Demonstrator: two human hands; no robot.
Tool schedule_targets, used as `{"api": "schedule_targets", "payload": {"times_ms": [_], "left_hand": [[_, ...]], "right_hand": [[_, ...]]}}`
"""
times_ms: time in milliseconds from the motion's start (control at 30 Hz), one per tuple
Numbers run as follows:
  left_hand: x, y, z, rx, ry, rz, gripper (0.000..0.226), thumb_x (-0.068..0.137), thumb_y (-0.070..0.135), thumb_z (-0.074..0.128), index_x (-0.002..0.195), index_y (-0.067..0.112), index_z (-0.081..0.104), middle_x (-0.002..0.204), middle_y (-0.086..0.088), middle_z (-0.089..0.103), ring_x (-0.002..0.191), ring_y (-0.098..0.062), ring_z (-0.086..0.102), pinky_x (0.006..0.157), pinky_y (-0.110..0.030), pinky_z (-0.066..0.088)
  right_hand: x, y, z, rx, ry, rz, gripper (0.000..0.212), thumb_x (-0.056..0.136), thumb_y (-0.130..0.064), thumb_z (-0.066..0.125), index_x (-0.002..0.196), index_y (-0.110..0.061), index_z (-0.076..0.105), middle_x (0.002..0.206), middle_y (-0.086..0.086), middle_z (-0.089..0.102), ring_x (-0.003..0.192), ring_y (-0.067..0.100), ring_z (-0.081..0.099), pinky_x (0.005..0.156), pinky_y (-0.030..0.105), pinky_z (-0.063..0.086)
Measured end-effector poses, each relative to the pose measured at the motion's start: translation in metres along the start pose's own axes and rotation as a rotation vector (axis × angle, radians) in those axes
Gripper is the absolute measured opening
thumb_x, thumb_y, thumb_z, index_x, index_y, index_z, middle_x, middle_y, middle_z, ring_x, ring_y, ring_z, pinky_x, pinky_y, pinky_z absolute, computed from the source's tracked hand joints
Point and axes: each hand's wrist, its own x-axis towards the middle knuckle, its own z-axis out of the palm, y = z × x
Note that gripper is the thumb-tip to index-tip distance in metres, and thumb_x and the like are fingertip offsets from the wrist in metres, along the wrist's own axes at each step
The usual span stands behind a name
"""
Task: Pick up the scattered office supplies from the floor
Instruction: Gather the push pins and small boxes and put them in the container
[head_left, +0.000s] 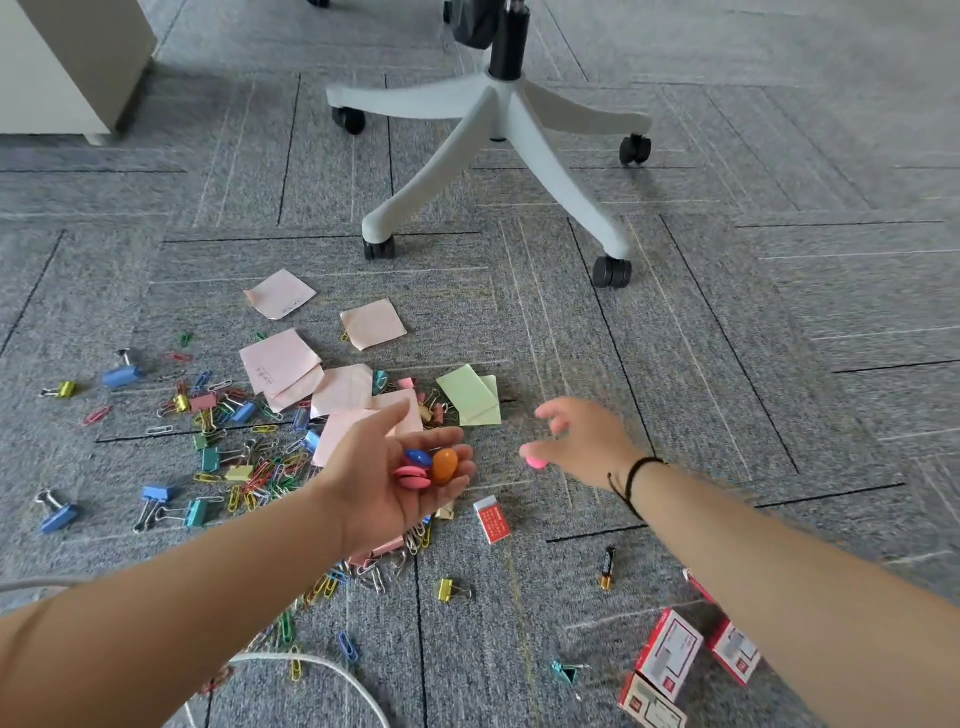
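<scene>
Grey carpet tiles (727, 364) with thin dark seams cover the floor, and a spill of office supplies lies across them. At the middle of it the left hand (395, 483) is turned palm up, fingers loosely cupped around round magnets: a blue magnet (418, 458), an orange magnet (445, 465) and two pink magnets (413, 477) stacked edge to edge, four in all. Just right of that palm the right hand (582, 441), blurred and palm down, pinches one more pink magnet (536, 461) at its fingertips, the other fingers spread; a black cord bracelet (631, 480) circles its wrist.

Beyond the left hand's fingers lie pink sticky notes (280, 361), about seven sheets, some overlapping, and two green sticky notes (470, 395) stacked. Left of and beneath the left hand and forearm spreads a heap of coloured paper clips (260, 473), too many to count, mixed with binder clips (120, 375) in blue, yellow, teal and pink; one yellow binder clip (447, 590) sits alone nearer the person. Just below the left hand's fingertips lies one red-and-white eraser (492, 519). Under the right forearm lies one battery (608, 567), and nearer the person three red-and-white boxes (670, 654) lie close together. A white cable (322, 665) curves under the left arm. Well beyond both hands stands the office chair base (498, 130) with five pale legs on black castors, and a white cabinet (57, 62) sits far left.
</scene>
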Motion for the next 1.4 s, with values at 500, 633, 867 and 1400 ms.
{"api": "schedule_targets", "payload": {"times_ms": [500, 633, 867, 1400], "left_hand": [[0.004, -0.007, 0.005, 0.073, 0.015, -0.048, 0.07, 0.099, 0.057, 0.044, 0.131, -0.003, 0.06, 0.105, -0.024, 0.07, 0.087, -0.034, 0.069, 0.074, -0.043, 0.064], [0.006, -0.013, 0.011, 0.105, -0.015, -0.065, 0.068, 0.098, 0.059, 0.045, 0.127, -0.001, 0.06, 0.099, -0.023, 0.07, 0.079, -0.032, 0.07, 0.072, -0.042, 0.062], [-0.002, -0.016, 0.022, 0.15, -0.072, -0.053, 0.059, 0.102, 0.053, 0.038, 0.117, 0.0, 0.06, 0.086, -0.022, 0.07, 0.07, -0.032, 0.071, 0.074, -0.039, 0.059], [0.004, -0.015, 0.017, 0.246, 0.016, 0.028, 0.028, 0.103, 0.027, 0.048, 0.101, 0.005, 0.064, 0.085, -0.014, 0.072, 0.072, -0.025, 0.07, 0.051, -0.027, 0.051]], "right_hand": [[-0.027, -0.008, 0.003, 0.346, -0.012, 0.024, 0.009, 0.087, -0.011, 0.075, 0.082, -0.007, 0.068, 0.072, 0.01, 0.073, 0.06, 0.016, 0.068, 0.056, 0.027, 0.055], [-0.044, -0.04, -0.02, 0.845, -0.145, -0.047, 0.012, 0.084, -0.005, 0.078, 0.087, -0.002, 0.066, 0.076, 0.015, 0.07, 0.065, 0.021, 0.064, 0.065, 0.033, 0.057], [-0.055, -0.075, -0.008, 0.784, -0.282, -0.127, 0.015, 0.08, -0.003, 0.081, 0.086, -0.001, 0.068, 0.067, 0.008, 0.066, 0.055, 0.016, 0.059, 0.048, 0.021, 0.046], [-0.053, -0.025, -0.027, 0.395, 0.185, -0.124, 0.007, 0.085, -0.023, 0.079, 0.084, -0.018, 0.074, 0.069, -0.007, 0.07, 0.052, -0.003, 0.057, 0.05, 0.014, 0.044]]}}
